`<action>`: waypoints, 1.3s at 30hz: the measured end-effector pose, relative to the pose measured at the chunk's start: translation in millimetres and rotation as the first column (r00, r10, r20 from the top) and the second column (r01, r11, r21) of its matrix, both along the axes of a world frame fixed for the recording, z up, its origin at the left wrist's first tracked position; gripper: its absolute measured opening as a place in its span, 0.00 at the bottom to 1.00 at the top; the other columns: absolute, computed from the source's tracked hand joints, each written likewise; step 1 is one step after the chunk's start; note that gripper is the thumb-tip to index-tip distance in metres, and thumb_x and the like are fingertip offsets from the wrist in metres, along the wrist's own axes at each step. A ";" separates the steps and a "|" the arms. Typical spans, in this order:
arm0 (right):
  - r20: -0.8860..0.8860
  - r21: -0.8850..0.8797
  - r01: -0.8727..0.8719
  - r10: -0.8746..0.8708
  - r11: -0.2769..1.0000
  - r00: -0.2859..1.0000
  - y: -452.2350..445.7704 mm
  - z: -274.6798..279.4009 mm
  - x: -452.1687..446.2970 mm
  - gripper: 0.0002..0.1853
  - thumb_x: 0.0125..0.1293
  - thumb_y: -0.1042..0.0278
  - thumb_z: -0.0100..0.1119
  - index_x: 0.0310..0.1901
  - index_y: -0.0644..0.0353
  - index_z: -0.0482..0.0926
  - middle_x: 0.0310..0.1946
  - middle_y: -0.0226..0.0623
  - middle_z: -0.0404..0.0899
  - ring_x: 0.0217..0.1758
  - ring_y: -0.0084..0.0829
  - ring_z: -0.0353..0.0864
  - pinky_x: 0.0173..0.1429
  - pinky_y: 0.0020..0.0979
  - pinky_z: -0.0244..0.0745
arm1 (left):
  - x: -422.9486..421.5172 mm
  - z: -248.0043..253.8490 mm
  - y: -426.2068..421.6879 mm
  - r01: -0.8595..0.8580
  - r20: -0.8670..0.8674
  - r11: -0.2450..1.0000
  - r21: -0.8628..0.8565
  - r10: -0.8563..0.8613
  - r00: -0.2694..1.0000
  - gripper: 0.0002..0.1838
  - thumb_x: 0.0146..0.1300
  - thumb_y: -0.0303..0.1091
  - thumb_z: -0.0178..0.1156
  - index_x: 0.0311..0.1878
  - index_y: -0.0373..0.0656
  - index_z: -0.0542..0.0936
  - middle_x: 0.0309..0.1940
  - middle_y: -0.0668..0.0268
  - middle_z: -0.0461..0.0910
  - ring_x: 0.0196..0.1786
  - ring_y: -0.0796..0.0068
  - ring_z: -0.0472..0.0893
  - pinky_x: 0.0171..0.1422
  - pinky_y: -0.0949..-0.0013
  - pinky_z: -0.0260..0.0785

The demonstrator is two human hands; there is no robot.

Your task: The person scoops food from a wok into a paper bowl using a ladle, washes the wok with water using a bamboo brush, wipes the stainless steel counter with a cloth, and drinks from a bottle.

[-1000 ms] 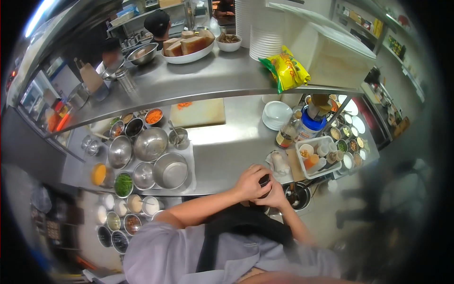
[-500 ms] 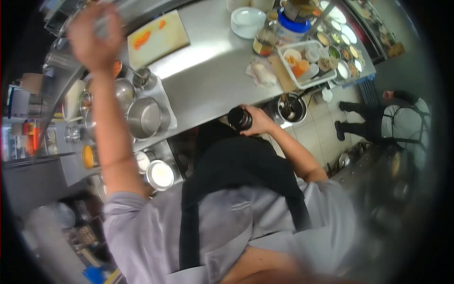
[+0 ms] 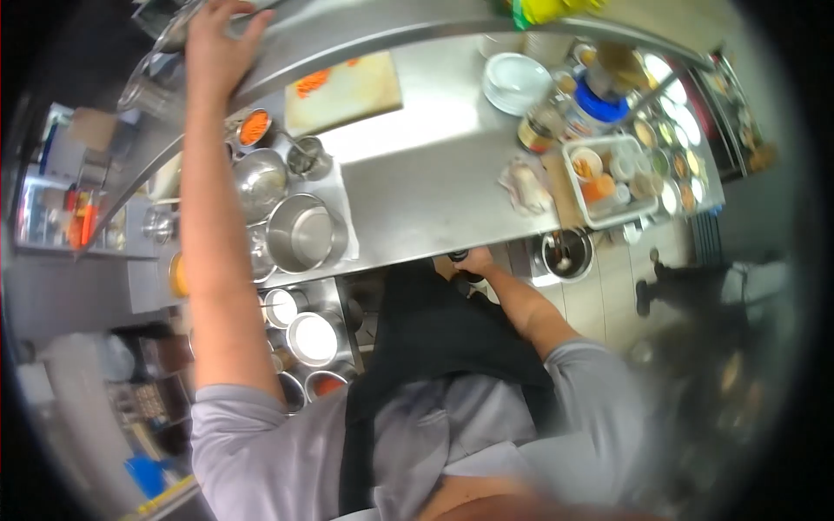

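My left hand (image 3: 224,45) is raised at the upper left over the metal shelf (image 3: 295,65). Its thumb and fingers are apart, beside stacked shiny metalware (image 3: 178,30); whether the fingertips touch it I cannot tell. Low by the counter's front edge, my right hand (image 3: 476,262) is closed around a black cylindrical object (image 3: 458,255), mostly hidden now by the hand and the counter edge. Below the shelf lie a cutting board (image 3: 360,100) and chopped orange pieces (image 3: 313,83) on it.
Metal pots (image 3: 301,233) and a bowl of orange shreds (image 3: 254,128) stand at left. Toward the right are stacked white plates (image 3: 516,80), a jar (image 3: 540,128), a white bin of small containers (image 3: 612,217) and a pot (image 3: 566,254). Another person (image 3: 751,285) stands farther right.
My left hand has gone up to the shelf, its fingers now extended. My right hand has dropped lower by the counter edge with the black object. The view has shifted.
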State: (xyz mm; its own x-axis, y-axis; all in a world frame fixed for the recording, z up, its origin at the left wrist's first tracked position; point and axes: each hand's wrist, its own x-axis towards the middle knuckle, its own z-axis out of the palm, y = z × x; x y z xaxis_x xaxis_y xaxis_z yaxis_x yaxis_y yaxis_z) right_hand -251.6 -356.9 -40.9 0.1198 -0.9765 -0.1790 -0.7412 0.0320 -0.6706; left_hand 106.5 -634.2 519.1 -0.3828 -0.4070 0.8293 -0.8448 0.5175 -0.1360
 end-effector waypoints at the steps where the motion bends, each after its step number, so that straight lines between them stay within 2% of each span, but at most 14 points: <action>1: 0.064 0.040 -0.006 0.004 0.999 0.998 -8.4 -21.4 5.3 0.43 0.44 0.51 0.81 0.63 0.58 0.77 0.58 0.48 0.82 0.63 0.50 0.79 0.69 0.39 0.73 | -3.2 1.0 2.0 0.006 -0.008 0.999 0.032 -0.006 1.000 0.15 0.59 0.45 0.74 0.43 0.47 0.88 0.51 0.59 0.84 0.56 0.57 0.82 0.61 0.58 0.73; 2: 0.126 0.081 -0.024 0.013 0.996 0.992 -18.5 -56.0 7.2 0.42 0.48 0.52 0.80 0.65 0.57 0.77 0.58 0.48 0.82 0.64 0.50 0.79 0.69 0.40 0.73 | -6.1 1.4 5.3 0.005 -0.017 0.998 0.063 -0.004 1.000 0.16 0.59 0.45 0.74 0.43 0.46 0.88 0.51 0.59 0.84 0.56 0.56 0.82 0.61 0.58 0.73; 4: -0.155 -0.227 -0.135 0.101 0.965 0.983 -38.2 -96.5 23.2 0.37 0.59 0.52 0.75 0.66 0.61 0.75 0.56 0.50 0.83 0.62 0.47 0.81 0.67 0.40 0.75 | -11.7 0.9 14.9 -0.050 -0.082 0.982 0.181 0.066 0.994 0.15 0.58 0.45 0.75 0.42 0.46 0.88 0.49 0.59 0.85 0.52 0.56 0.83 0.58 0.58 0.74; 6: -0.219 -0.254 -0.125 0.069 0.959 0.973 -58.8 -98.4 35.5 0.37 0.59 0.51 0.75 0.66 0.61 0.75 0.56 0.50 0.83 0.61 0.47 0.81 0.67 0.40 0.75 | -10.1 1.4 14.9 -0.001 -0.131 0.966 0.260 0.036 0.991 0.16 0.59 0.47 0.73 0.40 0.44 0.89 0.41 0.58 0.87 0.45 0.57 0.85 0.52 0.59 0.76; 8: -0.220 -0.165 -0.082 0.045 0.983 0.974 -73.6 -88.0 46.2 0.36 0.59 0.51 0.74 0.66 0.61 0.75 0.56 0.49 0.84 0.61 0.46 0.81 0.67 0.40 0.75 | -11.4 5.3 24.0 0.026 -0.186 0.940 0.340 0.040 0.982 0.13 0.59 0.40 0.70 0.41 0.42 0.88 0.47 0.48 0.84 0.54 0.51 0.82 0.62 0.54 0.72; 9: -0.217 -0.107 -0.057 0.033 0.993 0.976 -78.1 -82.2 49.4 0.36 0.60 0.51 0.74 0.66 0.61 0.75 0.56 0.49 0.84 0.61 0.46 0.82 0.66 0.40 0.75 | -11.0 6.9 26.0 -0.004 -0.184 0.942 0.337 0.070 0.980 0.13 0.59 0.40 0.70 0.41 0.42 0.88 0.47 0.48 0.84 0.54 0.51 0.82 0.62 0.54 0.72; 14: -0.225 0.016 -0.029 0.032 0.999 0.974 -102.4 -72.0 61.4 0.36 0.61 0.50 0.73 0.66 0.61 0.75 0.55 0.49 0.84 0.60 0.45 0.82 0.66 0.39 0.76 | -15.7 5.9 22.1 -0.040 -0.173 0.899 0.436 0.127 0.977 0.14 0.61 0.40 0.67 0.39 0.37 0.87 0.40 0.51 0.85 0.46 0.50 0.84 0.54 0.56 0.75; 15: -0.218 0.030 -0.029 0.035 0.999 0.975 -103.7 -72.3 61.2 0.36 0.61 0.50 0.73 0.66 0.61 0.75 0.55 0.49 0.84 0.60 0.45 0.82 0.66 0.39 0.76 | -17.5 3.9 21.1 -0.036 -0.167 0.931 0.362 0.103 0.981 0.15 0.63 0.40 0.65 0.36 0.35 0.87 0.35 0.49 0.85 0.40 0.50 0.85 0.49 0.56 0.76; 19: -0.214 0.075 -0.038 0.053 0.996 0.975 -113.4 -67.3 62.5 0.36 0.62 0.49 0.73 0.66 0.62 0.76 0.54 0.48 0.84 0.59 0.44 0.82 0.65 0.39 0.76 | -6.7 -1.5 10.4 -0.022 -0.151 0.922 0.387 0.086 0.985 0.18 0.60 0.49 0.71 0.39 0.41 0.88 0.32 0.54 0.85 0.36 0.58 0.84 0.45 0.60 0.77; 22: -0.211 0.109 -0.060 0.082 0.992 0.974 -115.4 -64.3 63.6 0.36 0.62 0.49 0.72 0.66 0.62 0.76 0.54 0.48 0.84 0.59 0.43 0.82 0.65 0.39 0.76 | -5.1 0.0 11.5 0.000 -0.156 0.917 0.400 0.068 0.985 0.17 0.63 0.47 0.67 0.34 0.41 0.87 0.35 0.54 0.87 0.41 0.49 0.84 0.50 0.53 0.76; 28: -0.222 0.239 -0.167 0.222 0.957 0.949 -88.6 -68.4 48.4 0.35 0.63 0.48 0.71 0.66 0.62 0.76 0.53 0.47 0.85 0.58 0.42 0.83 0.64 0.39 0.76 | -4.1 0.0 13.6 -0.015 -0.163 0.873 0.487 0.107 0.981 0.16 0.62 0.47 0.67 0.35 0.42 0.87 0.35 0.55 0.87 0.42 0.51 0.84 0.50 0.54 0.76; 31: -0.202 0.397 -0.317 0.419 0.861 0.885 -37.2 -75.7 26.7 0.35 0.64 0.48 0.71 0.66 0.62 0.76 0.52 0.47 0.85 0.58 0.42 0.83 0.63 0.39 0.77 | -3.9 -0.2 17.5 -0.006 -0.152 0.897 0.442 0.081 0.985 0.15 0.62 0.46 0.66 0.35 0.42 0.88 0.35 0.55 0.87 0.42 0.52 0.84 0.49 0.53 0.76; 35: -0.058 0.595 -0.502 0.657 0.627 0.752 24.2 -67.2 -0.1 0.35 0.65 0.47 0.70 0.66 0.62 0.76 0.52 0.46 0.85 0.57 0.41 0.83 0.63 0.39 0.77 | -4.9 0.1 18.8 0.019 -0.168 0.901 0.433 0.060 0.984 0.15 0.62 0.46 0.67 0.35 0.42 0.87 0.36 0.54 0.86 0.42 0.50 0.84 0.49 0.52 0.76; 39: 0.082 0.636 -0.590 0.717 0.497 0.692 38.3 -35.2 -6.2 0.35 0.65 0.46 0.69 0.66 0.62 0.76 0.51 0.46 0.85 0.57 0.40 0.83 0.62 0.38 0.77 | 0.0 -7.7 10.2 0.029 -0.181 0.905 0.424 0.053 0.982 0.16 0.61 0.47 0.68 0.35 0.42 0.87 0.36 0.55 0.86 0.42 0.51 0.84 0.50 0.52 0.75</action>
